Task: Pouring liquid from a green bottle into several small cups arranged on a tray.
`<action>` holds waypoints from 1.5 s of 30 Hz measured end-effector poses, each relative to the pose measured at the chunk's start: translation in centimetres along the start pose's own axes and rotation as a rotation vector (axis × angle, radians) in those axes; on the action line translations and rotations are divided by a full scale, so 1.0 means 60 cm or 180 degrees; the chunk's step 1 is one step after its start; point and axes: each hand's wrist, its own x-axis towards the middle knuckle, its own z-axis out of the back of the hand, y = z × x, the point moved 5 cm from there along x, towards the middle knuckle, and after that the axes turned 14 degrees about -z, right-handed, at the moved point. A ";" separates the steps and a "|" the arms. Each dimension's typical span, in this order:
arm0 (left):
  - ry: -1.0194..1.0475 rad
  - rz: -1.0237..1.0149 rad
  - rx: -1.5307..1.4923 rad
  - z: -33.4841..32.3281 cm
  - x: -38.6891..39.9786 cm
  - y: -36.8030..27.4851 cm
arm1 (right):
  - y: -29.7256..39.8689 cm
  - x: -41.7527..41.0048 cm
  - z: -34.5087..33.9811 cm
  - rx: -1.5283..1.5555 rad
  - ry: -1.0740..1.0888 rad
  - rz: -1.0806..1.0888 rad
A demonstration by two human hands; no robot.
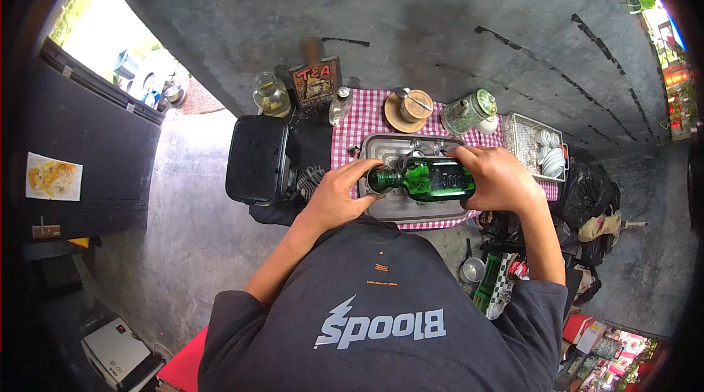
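Observation:
My right hand grips a green glass bottle by its base end. The bottle lies nearly level, its neck pointing left into the mouth of a small cup or glass. That vessel is held between the thumb and fingers of my left hand. Both are above a metal tray on a red-and-white checked cloth. Clear glasses stand in the tray, partly hidden by the bottle. Whether liquid is flowing cannot be told.
Behind the tray stand a glass bottle, a lidded cup on a wooden saucer and an enamel teapot. A dish rack with white crockery is at right. A black lidded bin and a glass jar are at left.

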 end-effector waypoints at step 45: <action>-0.0027 0.0016 -0.0080 0.000 0.001 0.001 | -0.002 0.004 -0.005 0.0012 -0.0021 0.0029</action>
